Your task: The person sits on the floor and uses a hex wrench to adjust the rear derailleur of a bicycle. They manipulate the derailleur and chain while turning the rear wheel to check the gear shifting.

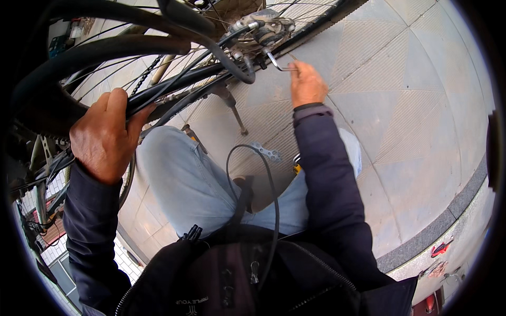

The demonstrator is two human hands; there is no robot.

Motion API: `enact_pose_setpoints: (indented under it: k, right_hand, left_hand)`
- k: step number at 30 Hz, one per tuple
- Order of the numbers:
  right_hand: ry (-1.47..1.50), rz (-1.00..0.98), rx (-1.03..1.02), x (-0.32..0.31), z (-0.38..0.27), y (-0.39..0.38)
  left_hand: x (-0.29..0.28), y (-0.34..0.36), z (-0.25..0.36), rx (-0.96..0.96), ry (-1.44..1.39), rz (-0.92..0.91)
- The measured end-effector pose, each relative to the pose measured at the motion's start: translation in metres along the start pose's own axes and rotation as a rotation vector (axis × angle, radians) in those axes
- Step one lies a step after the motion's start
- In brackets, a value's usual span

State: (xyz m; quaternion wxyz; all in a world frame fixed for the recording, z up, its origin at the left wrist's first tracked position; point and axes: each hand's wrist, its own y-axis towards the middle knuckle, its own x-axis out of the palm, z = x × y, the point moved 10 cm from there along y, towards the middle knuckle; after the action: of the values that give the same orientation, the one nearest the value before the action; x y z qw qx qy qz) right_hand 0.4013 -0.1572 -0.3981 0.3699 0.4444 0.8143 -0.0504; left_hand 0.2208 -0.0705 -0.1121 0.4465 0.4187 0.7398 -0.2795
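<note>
My right hand (308, 84) pinches the long end of a silver hex key (273, 61), whose other end reaches the underside of a dusty brake caliper (266, 29) by the wheel hub. Whether its tip sits inside a bolt is too small to tell. On the left, my left hand (103, 139) is wrapped around a dark bicycle frame tube (182, 84), with a thin black cable (174, 79) running along it. Spokes and a black tyre (321, 23) show behind the caliper. A curved black tube (232, 63) hangs in front of the wheel.
A flat metal multi-hole wrench (268, 152) lies on the paving (390, 131) between my knees. The kickstand (232, 108) points down from the frame. A black cord (271, 184) loops from my jacket. Small red things (440, 248) are at the far right beyond a dark kerb strip.
</note>
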Motion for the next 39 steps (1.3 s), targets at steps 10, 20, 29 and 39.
enact_pose_setpoints:
  k: [10, 20, 29, 39]
  right_hand:
    - [0.057, -0.029, -0.153, -0.022, -0.010, 0.000]
    - [0.203, -0.001, -0.044, -0.012, -0.016, -0.019]
    - [0.427, -0.169, 0.160, 0.018, -0.065, -0.058]
    - [0.793, -0.196, 0.489, 0.038, -0.099, -0.087]
  left_hand:
    - [0.003, -0.002, -0.002, -0.011, 0.010, -0.007]
    - [0.006, -0.004, -0.005, -0.046, 0.016, -0.030]
    - [0.004, -0.001, -0.003, -0.022, 0.031, -0.028]
    - [-0.002, 0.001, 0.004, 0.026, 0.061, 0.035]
